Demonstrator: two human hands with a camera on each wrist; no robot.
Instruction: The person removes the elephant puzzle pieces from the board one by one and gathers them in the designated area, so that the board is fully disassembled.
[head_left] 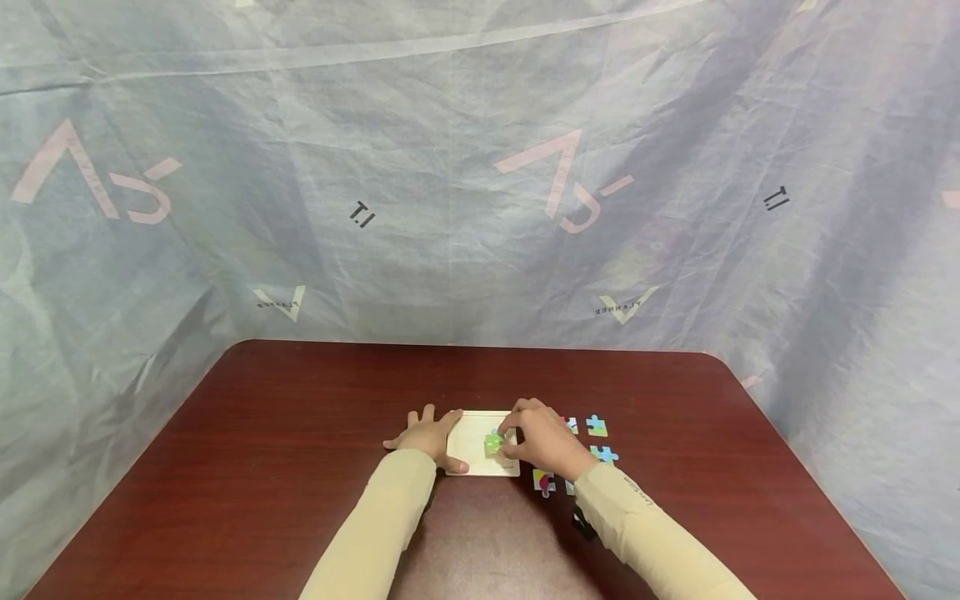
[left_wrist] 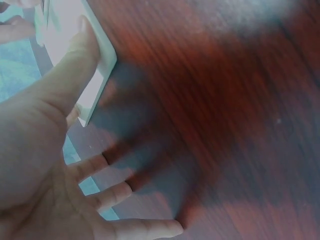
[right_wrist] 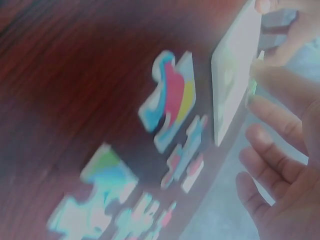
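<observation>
My left hand (head_left: 426,437) has its fingers spread on the table at the left edge of a pale wooden puzzle board (head_left: 469,427). In the left wrist view, the thumb (left_wrist: 80,55) lies across the board's rim. Over the right part of the board, a green jigsaw piece (head_left: 492,444) with a blue tab is pinched between thumb and index finger of my right hand (head_left: 551,440). The right wrist view shows this piece nearly edge-on, close over the board, while the other fingers (right_wrist: 272,160) are loosely bent.
Several loose jigsaw pieces lie right of the board, among them a green-and-blue piece (head_left: 597,427) and a pink-and-yellow piece (head_left: 543,481). My right forearm partly covers some. The dark red wooden table (head_left: 300,433) ends at a hanging grey cloth (head_left: 450,250) behind.
</observation>
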